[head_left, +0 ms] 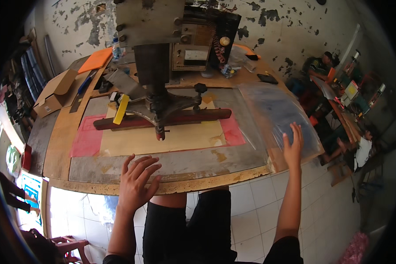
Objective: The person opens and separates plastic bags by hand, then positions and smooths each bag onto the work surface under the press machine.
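My left hand [138, 182] is over the front edge of the worktable, fingers bent a little and apart, holding nothing. Farther right, my right hand [293, 143] reaches to a stack of clear plastic sheets [268, 99] with its fingers stretched; whether it touches them I cannot tell. In front of me stands a press machine with a dark metal column [152, 66]. Its long reddish-brown bar [185, 118] lies across a tan sheet [171, 141] with pink-red ends [86, 136]. A yellow strip [121, 109] leans at the bar's left.
An open cardboard box [55, 94] and an orange sheet [95, 60] lie at the far left. Behind the column is a gauge box [193, 55]. A black phone-like object [267, 78] rests at the back right. Other people sit at a bench [339, 112] on the right.
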A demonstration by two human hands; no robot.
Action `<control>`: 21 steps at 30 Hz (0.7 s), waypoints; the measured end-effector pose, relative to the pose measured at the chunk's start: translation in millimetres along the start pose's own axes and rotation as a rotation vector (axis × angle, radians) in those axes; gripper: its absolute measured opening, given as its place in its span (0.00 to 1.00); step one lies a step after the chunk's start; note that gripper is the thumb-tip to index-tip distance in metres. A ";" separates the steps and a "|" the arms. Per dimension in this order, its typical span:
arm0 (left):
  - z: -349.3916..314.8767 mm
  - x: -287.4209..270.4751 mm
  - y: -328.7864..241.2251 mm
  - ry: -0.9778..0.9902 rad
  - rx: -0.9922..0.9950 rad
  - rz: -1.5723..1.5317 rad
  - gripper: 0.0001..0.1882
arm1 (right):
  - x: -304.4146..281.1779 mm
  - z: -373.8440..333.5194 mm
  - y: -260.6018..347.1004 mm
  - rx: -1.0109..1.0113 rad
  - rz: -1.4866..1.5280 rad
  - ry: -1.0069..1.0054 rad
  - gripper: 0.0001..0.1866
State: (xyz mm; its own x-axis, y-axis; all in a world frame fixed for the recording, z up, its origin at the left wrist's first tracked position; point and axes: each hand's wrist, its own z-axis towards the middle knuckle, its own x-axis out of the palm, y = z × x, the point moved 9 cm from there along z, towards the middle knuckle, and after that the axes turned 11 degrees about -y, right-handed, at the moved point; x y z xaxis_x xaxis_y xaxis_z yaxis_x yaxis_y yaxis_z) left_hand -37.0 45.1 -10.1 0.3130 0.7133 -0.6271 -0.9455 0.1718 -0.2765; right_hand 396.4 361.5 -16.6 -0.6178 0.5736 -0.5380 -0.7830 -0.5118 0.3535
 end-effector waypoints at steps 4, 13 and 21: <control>7.0 10.3 14.0 -0.037 -0.077 -0.022 0.15 | 35.0 37.0 -88.4 0.037 -0.235 0.097 0.33; -1.4 18.9 27.5 0.027 -0.146 -0.115 0.11 | 73.7 31.7 -116.0 0.228 -0.153 0.237 0.32; -1.4 20.2 29.6 0.028 -0.175 -0.156 0.12 | 71.0 59.0 -111.5 0.112 -0.423 0.133 0.19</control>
State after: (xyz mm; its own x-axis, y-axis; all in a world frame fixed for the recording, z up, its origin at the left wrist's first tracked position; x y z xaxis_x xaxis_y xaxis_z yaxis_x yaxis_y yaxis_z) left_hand -58.5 63.7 -32.0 0.4583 0.6682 -0.5861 -0.8566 0.1562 -0.4917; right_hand 435.6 497.1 -49.1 -0.2334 0.6263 -0.7438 -0.9719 -0.1736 0.1588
